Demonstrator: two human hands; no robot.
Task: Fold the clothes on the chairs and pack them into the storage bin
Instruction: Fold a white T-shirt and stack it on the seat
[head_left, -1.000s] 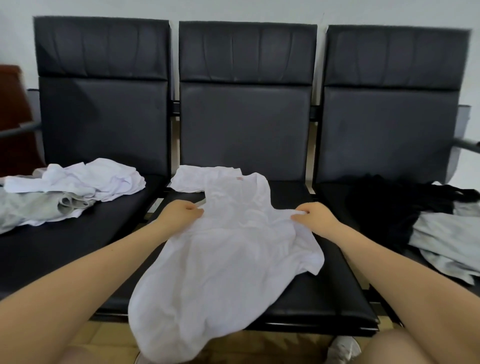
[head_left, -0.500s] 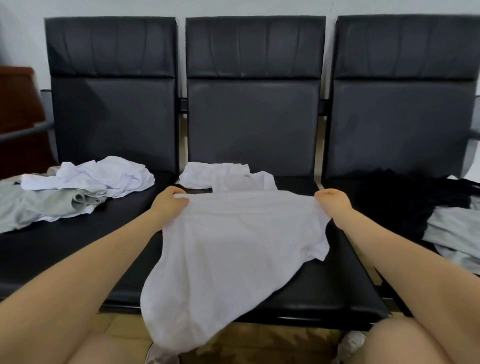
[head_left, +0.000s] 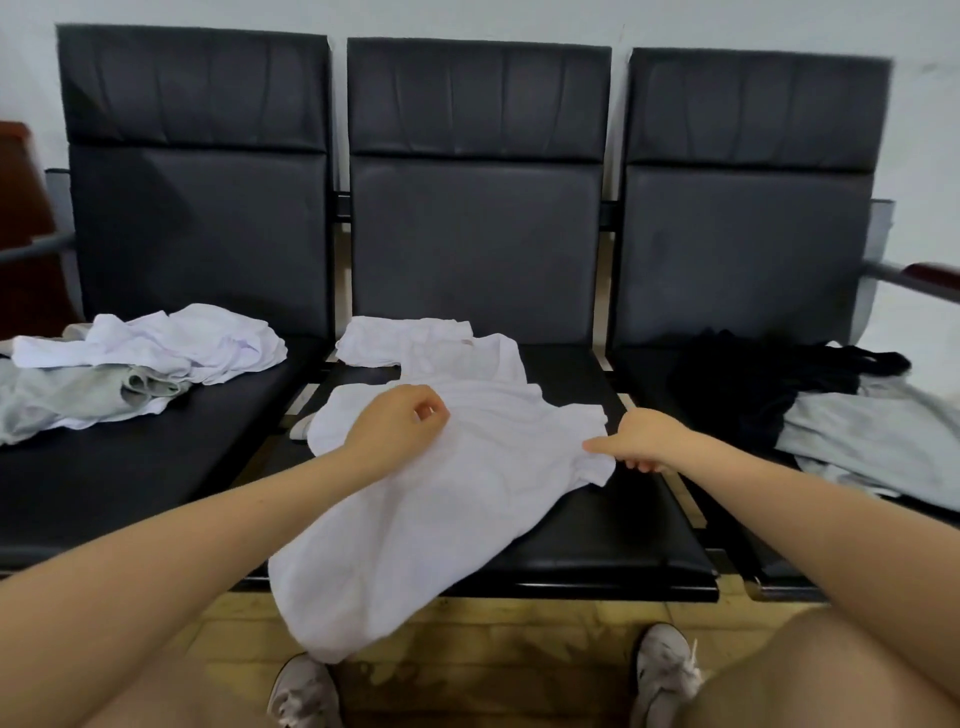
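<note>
A white T-shirt (head_left: 441, 499) lies on the middle black chair seat (head_left: 613, 540). Its upper part is folded over and its lower part hangs past the seat's front edge. My left hand (head_left: 397, 428) hovers over the folded part, its fingers loosely curled with no cloth in them. At the shirt's right edge, my right hand (head_left: 641, 441) pinches the cloth by the sleeve. No storage bin is in view.
A white and a grey garment (head_left: 140, 364) lie heaped on the left chair seat. A black garment (head_left: 753, 384) and a grey one (head_left: 872, 441) lie on the right seat. My knees and shoes (head_left: 665, 670) are below the chairs' front edge, on a wooden floor.
Both hands gripped the shirt and pulled its upper part towards me, folding it over. My left hand has since let go and moved right over the cloth; my right hand has slid to the sleeve edge.
</note>
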